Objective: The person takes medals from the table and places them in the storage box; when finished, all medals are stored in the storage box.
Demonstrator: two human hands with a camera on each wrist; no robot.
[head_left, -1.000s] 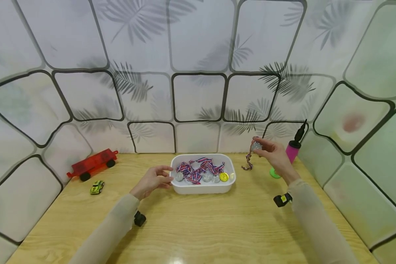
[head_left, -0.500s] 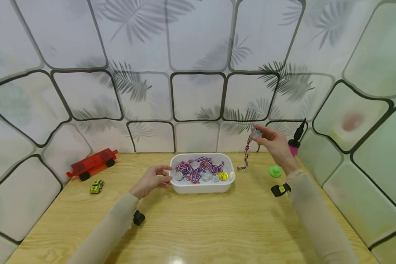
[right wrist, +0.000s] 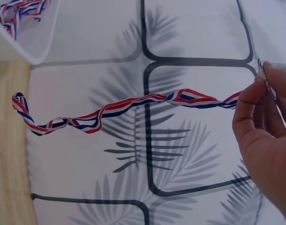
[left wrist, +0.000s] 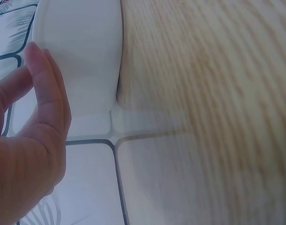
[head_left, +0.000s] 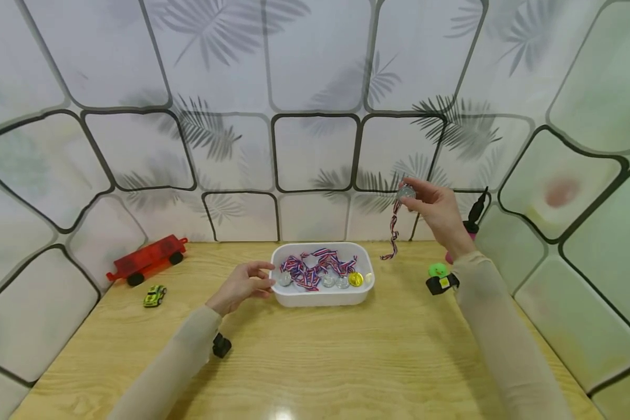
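Observation:
Raised above the back of the table, my right hand (head_left: 442, 214) pinches a silver medal (head_left: 406, 192) between thumb and fingers. Its red, white and blue ribbon (right wrist: 129, 104) hangs down twisted, the lower end free. My left hand (head_left: 241, 287) is at the left end of a white tub (head_left: 320, 300), fingertips at its rim and fingers fairly straight in the left wrist view. Inside the tub lie tangled striped ribbons (head_left: 299, 269), several silver medals (head_left: 328, 281) and a gold medal (head_left: 355, 279).
A red toy trailer (head_left: 148, 258) and a small yellow-green toy car (head_left: 154, 296) stand on the left. To the right, a green duck-faced disc (head_left: 438, 269) lies near a black and pink pump (head_left: 476, 211), partly behind my right arm. Patterned walls enclose the table.
My right hand has risen with the silver medal, lifting the ribbon's lower end with it. The left hand stays at the tub, which has not moved.

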